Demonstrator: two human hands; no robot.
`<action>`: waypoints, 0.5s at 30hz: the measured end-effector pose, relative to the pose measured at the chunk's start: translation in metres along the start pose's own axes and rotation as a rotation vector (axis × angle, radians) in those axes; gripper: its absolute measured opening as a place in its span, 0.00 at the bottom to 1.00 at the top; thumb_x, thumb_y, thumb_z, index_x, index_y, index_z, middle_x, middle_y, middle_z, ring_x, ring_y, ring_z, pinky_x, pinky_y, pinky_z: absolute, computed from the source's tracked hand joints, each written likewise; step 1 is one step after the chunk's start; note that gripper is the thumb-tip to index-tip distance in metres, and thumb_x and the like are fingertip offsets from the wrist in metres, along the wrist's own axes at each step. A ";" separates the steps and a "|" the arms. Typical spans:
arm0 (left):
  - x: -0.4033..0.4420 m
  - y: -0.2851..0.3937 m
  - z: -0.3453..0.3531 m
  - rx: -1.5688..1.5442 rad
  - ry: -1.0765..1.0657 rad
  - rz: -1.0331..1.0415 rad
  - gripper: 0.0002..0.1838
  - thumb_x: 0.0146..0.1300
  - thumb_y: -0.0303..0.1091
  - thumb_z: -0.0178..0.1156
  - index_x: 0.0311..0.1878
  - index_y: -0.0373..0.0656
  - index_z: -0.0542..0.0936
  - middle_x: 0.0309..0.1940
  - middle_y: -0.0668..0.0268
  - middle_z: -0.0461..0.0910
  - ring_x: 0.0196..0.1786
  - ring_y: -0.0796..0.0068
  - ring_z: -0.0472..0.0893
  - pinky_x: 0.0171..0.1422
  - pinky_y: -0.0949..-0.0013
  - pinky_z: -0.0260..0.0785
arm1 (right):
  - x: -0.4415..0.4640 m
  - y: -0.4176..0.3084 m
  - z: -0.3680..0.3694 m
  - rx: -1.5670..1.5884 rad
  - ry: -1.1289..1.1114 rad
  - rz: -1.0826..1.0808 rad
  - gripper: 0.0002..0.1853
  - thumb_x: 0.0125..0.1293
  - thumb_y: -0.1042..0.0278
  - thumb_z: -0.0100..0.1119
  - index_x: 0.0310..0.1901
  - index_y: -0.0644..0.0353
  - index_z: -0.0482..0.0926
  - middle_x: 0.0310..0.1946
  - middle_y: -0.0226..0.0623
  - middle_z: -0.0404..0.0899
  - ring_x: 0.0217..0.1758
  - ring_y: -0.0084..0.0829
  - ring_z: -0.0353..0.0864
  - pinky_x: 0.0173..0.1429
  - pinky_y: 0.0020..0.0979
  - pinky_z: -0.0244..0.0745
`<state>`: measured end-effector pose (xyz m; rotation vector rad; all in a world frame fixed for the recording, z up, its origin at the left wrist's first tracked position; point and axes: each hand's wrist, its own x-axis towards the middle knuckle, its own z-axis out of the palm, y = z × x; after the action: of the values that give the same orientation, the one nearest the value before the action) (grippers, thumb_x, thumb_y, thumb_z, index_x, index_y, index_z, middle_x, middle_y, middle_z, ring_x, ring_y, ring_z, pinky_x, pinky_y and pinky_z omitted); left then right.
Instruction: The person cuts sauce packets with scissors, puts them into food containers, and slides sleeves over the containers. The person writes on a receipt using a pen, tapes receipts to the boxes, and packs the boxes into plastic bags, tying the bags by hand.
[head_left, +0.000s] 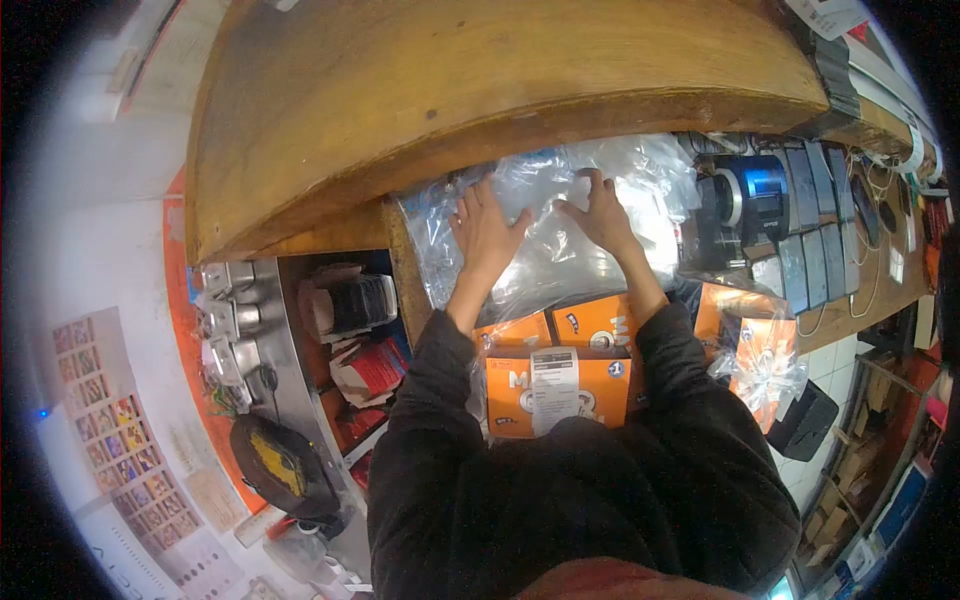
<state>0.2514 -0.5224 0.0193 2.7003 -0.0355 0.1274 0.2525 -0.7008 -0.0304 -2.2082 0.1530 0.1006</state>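
Note:
A large clear plastic bag lies spread and crinkled over the counter in front of me. My left hand rests on its left part with the fingers spread. To the right, my right hand touches the same plastic, thumb and index finger apart and slightly bent. Between my forearms stand several orange printed boxes; the nearest orange box carries a white printed label. Part of the plastic lies around the boxes behind it.
A thick wooden ledge overhangs the counter. On the right are a blue tape dispenser, rows of dark flat devices, cables and orange boxes in clear plastic. Metal containers and a black pan stand on the left.

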 end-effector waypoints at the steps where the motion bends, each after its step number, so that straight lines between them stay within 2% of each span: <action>1: 0.000 -0.006 0.008 0.098 0.070 -0.036 0.20 0.53 0.40 0.64 0.50 0.46 0.77 0.47 0.60 0.78 0.55 0.54 0.72 0.66 0.51 0.56 | 0.002 0.001 0.003 -0.058 0.013 -0.031 0.34 0.56 0.48 0.67 0.58 0.60 0.66 0.47 0.55 0.67 0.44 0.53 0.76 0.49 0.43 0.73; 2: 0.001 -0.012 0.016 0.193 0.137 -0.079 0.22 0.54 0.41 0.64 0.51 0.45 0.76 0.46 0.59 0.78 0.55 0.52 0.72 0.65 0.50 0.57 | 0.003 0.004 0.003 -0.062 0.016 -0.039 0.34 0.56 0.48 0.67 0.58 0.60 0.66 0.47 0.55 0.67 0.44 0.53 0.76 0.49 0.43 0.73; 4: 0.008 -0.022 0.012 0.025 -0.043 -0.121 0.22 0.52 0.42 0.65 0.50 0.44 0.77 0.44 0.57 0.79 0.55 0.50 0.71 0.62 0.49 0.58 | 0.006 -0.001 -0.005 -0.047 -0.101 -0.002 0.36 0.54 0.47 0.68 0.56 0.61 0.66 0.48 0.53 0.67 0.52 0.50 0.73 0.52 0.42 0.72; 8: 0.013 -0.026 -0.013 -0.121 -0.058 -0.047 0.19 0.52 0.40 0.66 0.46 0.43 0.79 0.46 0.58 0.78 0.57 0.53 0.71 0.63 0.46 0.57 | -0.004 -0.015 -0.028 0.171 -0.052 -0.054 0.38 0.52 0.48 0.71 0.59 0.62 0.66 0.53 0.52 0.66 0.60 0.49 0.68 0.58 0.39 0.70; 10: 0.015 -0.016 -0.038 -0.423 -0.233 0.139 0.13 0.51 0.30 0.63 0.41 0.39 0.79 0.41 0.60 0.79 0.51 0.63 0.76 0.59 0.61 0.63 | -0.003 -0.016 -0.029 0.180 0.100 -0.390 0.42 0.49 0.52 0.73 0.63 0.58 0.65 0.59 0.47 0.66 0.59 0.45 0.70 0.65 0.36 0.64; 11: 0.016 -0.012 -0.048 -0.572 -0.318 0.236 0.10 0.51 0.24 0.62 0.38 0.37 0.78 0.38 0.61 0.79 0.47 0.68 0.78 0.57 0.69 0.66 | -0.003 -0.020 -0.033 0.183 0.102 -0.396 0.42 0.49 0.52 0.73 0.63 0.58 0.65 0.59 0.47 0.66 0.59 0.45 0.70 0.65 0.36 0.64; 12: 0.017 -0.008 -0.054 -0.685 -0.407 0.247 0.10 0.50 0.22 0.60 0.38 0.35 0.77 0.37 0.62 0.79 0.46 0.72 0.78 0.56 0.71 0.66 | -0.006 -0.032 -0.045 0.207 -0.040 -0.423 0.42 0.48 0.53 0.74 0.63 0.58 0.65 0.62 0.48 0.64 0.60 0.43 0.69 0.68 0.36 0.60; 13: 0.018 -0.002 -0.065 -0.683 -0.404 0.250 0.10 0.50 0.22 0.60 0.38 0.35 0.77 0.37 0.62 0.79 0.46 0.72 0.78 0.56 0.71 0.66 | -0.009 -0.041 -0.055 0.229 -0.183 -0.447 0.42 0.48 0.55 0.74 0.64 0.58 0.66 0.64 0.48 0.63 0.62 0.41 0.68 0.71 0.35 0.56; 14: 0.019 0.004 -0.078 -0.750 -0.439 0.272 0.11 0.51 0.24 0.61 0.40 0.36 0.77 0.39 0.60 0.79 0.47 0.67 0.78 0.56 0.68 0.66 | -0.010 -0.047 -0.059 0.352 -0.316 -0.463 0.32 0.53 0.58 0.72 0.57 0.63 0.73 0.55 0.47 0.74 0.53 0.32 0.75 0.62 0.33 0.67; 15: 0.019 0.011 -0.090 -0.817 -0.473 0.292 0.12 0.52 0.25 0.61 0.42 0.36 0.78 0.40 0.58 0.80 0.47 0.63 0.78 0.56 0.64 0.66 | -0.016 -0.060 -0.070 0.351 -0.315 -0.465 0.32 0.53 0.58 0.72 0.57 0.63 0.73 0.55 0.47 0.74 0.53 0.32 0.75 0.62 0.33 0.67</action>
<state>0.2620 -0.4939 0.1063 1.8399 -0.5071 -0.3657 0.2471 -0.7206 0.0609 -1.7981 -0.4810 0.1481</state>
